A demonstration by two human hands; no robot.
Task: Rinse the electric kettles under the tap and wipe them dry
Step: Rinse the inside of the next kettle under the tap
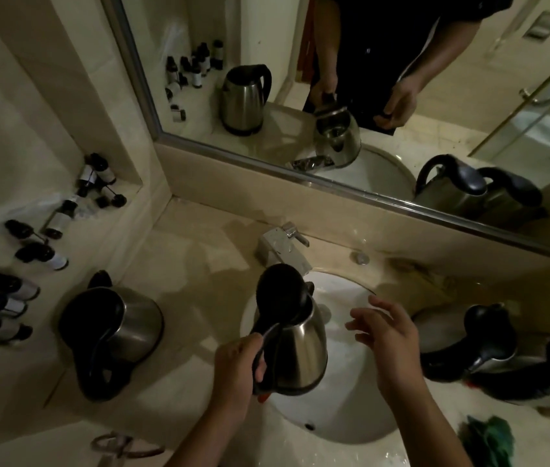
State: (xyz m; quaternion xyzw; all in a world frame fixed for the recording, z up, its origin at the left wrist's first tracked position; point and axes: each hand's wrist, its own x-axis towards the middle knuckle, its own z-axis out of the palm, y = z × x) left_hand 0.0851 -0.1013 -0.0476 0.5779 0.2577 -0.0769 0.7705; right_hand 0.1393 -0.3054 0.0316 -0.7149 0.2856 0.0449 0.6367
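Low centre of the frame: a steel kettle [295,345] with its black lid [278,291] flipped up, held over the white sink basin [344,419] and just below the chrome tap [280,247]. Left hand [238,365] wrapped round the black handle [267,352], fingers curled tight about it. Right hand [390,335] just right of the kettle, above the basin, fingers spread and loosely bent, holding nothing, not touching the steel body. Left of the basin, on the pale stone counter [199,271], a second kettle [112,332] standing with lid closed, handle toward the bottom of the frame. Right of the basin, two more kettles [489,352] close together against the right edge, one partly behind the other, dark and hard to separate. Lower right corner: a crumpled green cloth [489,436] on the counter. Far left and upper left: a scatter of small dark-capped bottles [7,298], some lying flat, some upright on a ledge. Across the top: a framed mirror [300,176] showing the held kettle, both forearms, the counter kettles and the bottles again. Whether water is running from the tap cannot be told in this dim light.
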